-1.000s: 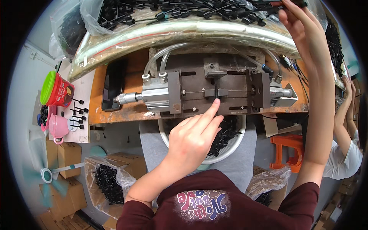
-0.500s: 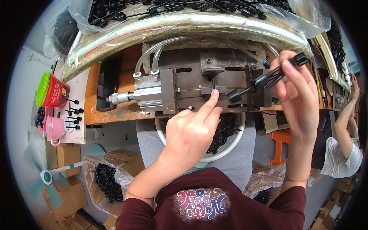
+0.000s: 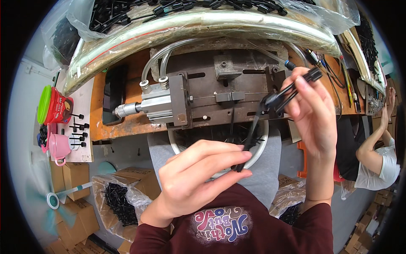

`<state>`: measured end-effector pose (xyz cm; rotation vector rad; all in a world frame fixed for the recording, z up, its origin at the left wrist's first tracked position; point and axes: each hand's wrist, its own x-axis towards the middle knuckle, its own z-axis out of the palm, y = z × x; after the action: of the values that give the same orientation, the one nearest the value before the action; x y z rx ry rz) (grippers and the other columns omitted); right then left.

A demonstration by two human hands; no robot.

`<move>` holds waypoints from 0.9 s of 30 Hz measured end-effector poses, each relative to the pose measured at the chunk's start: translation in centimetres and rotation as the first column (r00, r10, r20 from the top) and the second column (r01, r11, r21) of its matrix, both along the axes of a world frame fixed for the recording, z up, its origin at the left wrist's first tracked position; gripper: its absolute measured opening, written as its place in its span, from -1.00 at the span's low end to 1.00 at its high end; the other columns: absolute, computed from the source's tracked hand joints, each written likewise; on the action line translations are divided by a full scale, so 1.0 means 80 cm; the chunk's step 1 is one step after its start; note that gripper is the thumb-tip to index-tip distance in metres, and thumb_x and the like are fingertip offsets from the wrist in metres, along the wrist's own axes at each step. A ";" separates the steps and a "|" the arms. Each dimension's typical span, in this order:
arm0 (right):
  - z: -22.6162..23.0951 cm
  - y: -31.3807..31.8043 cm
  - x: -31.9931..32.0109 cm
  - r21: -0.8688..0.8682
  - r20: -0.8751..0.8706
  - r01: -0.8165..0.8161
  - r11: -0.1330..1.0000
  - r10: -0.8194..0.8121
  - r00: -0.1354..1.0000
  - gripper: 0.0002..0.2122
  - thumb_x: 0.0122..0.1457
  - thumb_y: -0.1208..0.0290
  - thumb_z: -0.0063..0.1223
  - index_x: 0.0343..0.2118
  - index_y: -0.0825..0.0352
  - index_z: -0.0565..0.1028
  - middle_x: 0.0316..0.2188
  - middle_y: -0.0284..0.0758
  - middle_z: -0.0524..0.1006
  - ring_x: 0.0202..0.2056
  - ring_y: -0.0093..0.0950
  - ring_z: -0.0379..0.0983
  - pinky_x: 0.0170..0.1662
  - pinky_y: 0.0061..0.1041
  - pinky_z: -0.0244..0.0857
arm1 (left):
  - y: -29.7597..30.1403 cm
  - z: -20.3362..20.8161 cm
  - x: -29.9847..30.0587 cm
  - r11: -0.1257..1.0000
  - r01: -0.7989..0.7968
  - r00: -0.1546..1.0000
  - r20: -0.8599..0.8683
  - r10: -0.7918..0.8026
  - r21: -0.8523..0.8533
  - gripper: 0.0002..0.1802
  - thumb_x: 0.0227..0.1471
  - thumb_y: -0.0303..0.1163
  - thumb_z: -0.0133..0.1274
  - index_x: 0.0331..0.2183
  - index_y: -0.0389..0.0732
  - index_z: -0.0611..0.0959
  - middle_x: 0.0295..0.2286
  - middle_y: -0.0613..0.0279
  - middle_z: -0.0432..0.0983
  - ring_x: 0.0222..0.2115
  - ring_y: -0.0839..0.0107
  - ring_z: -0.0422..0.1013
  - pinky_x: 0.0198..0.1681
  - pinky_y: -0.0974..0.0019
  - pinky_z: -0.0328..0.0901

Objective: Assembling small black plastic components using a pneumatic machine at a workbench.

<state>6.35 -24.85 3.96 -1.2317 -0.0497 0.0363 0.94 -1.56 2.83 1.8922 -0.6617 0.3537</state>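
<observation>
My right hand [image 3: 311,103] is closed around a few black knobbed rods [image 3: 292,92], their knob ends sticking out both sides of the fingers. Lower and to the left, my left hand [image 3: 198,178] pinches one end of another black rod [image 3: 252,137] between thumb and fingers. Its far end reaches up to the bunch; whether it touches cannot be made out. Ahead of both hands is a metal clamping fixture [image 3: 198,114] with a small grey block [image 3: 230,97] at its centre. A thin dark rod [image 3: 231,122], blurred, hangs just below that block.
Below the bench edge, a white basket [image 3: 263,146] with black rods sits between my legs. A silver air cylinder [image 3: 156,103] with clear hoses adjoins the fixture. A phone [image 3: 113,95], a red tub [image 3: 59,106] and a pink cup [image 3: 59,144] stand left. Another person [image 3: 376,158] is far right.
My left hand has left the fixture's centre block, drawn back toward me and now pinches a rod. My right hand has shifted slightly left and down with its bunch.
</observation>
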 end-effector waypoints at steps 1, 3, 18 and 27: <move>0.003 -0.001 0.001 0.035 0.040 0.057 0.998 -0.058 0.998 -0.82 0.31 0.42 0.05 -0.12 0.41 0.45 -0.30 -0.27 0.55 -0.49 -0.64 0.42 -0.38 -0.67 0.30 | 0.002 0.000 -0.002 0.998 -0.033 0.999 0.027 0.032 0.044 -0.61 -0.32 -0.56 0.44 -0.30 -0.23 0.75 -0.35 0.13 0.63 -0.35 0.31 0.58 -0.33 0.39 0.49; 0.002 -0.006 0.001 0.018 0.092 0.078 0.997 -0.079 0.993 -0.82 0.31 0.42 0.05 -0.12 0.41 0.45 -0.29 -0.27 0.55 -0.47 -0.64 0.42 -0.38 -0.68 0.30 | -0.005 -0.025 0.006 0.992 -0.106 0.990 0.102 0.099 0.064 -0.67 -0.21 -0.62 0.35 -0.28 -0.33 0.70 -0.15 0.03 0.54 -0.39 0.35 0.55 -0.33 0.34 0.48; 0.003 -0.001 -0.025 -0.126 -0.090 0.016 0.992 -0.027 0.996 -0.83 0.28 0.44 0.06 -0.16 0.40 0.40 -0.54 -0.27 0.52 -0.74 -0.75 0.15 -0.65 -0.77 -0.04 | -0.024 -0.039 0.036 0.798 -0.273 0.951 0.274 0.141 0.537 -0.68 -0.24 -0.45 0.35 -0.30 -0.23 0.72 -0.11 0.15 0.62 -0.55 0.41 0.50 -0.45 0.41 0.37; 0.003 0.015 -0.029 0.018 -0.228 -0.212 0.977 0.211 0.950 -0.75 0.24 0.49 0.11 -0.06 0.45 0.42 -0.51 -0.30 0.54 -0.71 -0.73 0.23 -0.64 -0.77 0.06 | -0.012 -0.007 0.013 0.994 0.106 0.994 -0.016 -0.106 -0.021 -0.58 -0.29 -0.60 0.34 -0.23 -0.22 0.76 -0.29 0.10 0.66 -0.41 0.29 0.58 -0.33 0.33 0.47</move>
<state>4.01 -23.64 4.22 -1.2173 0.0195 0.3659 2.02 -2.49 2.28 1.8308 -0.7406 0.2747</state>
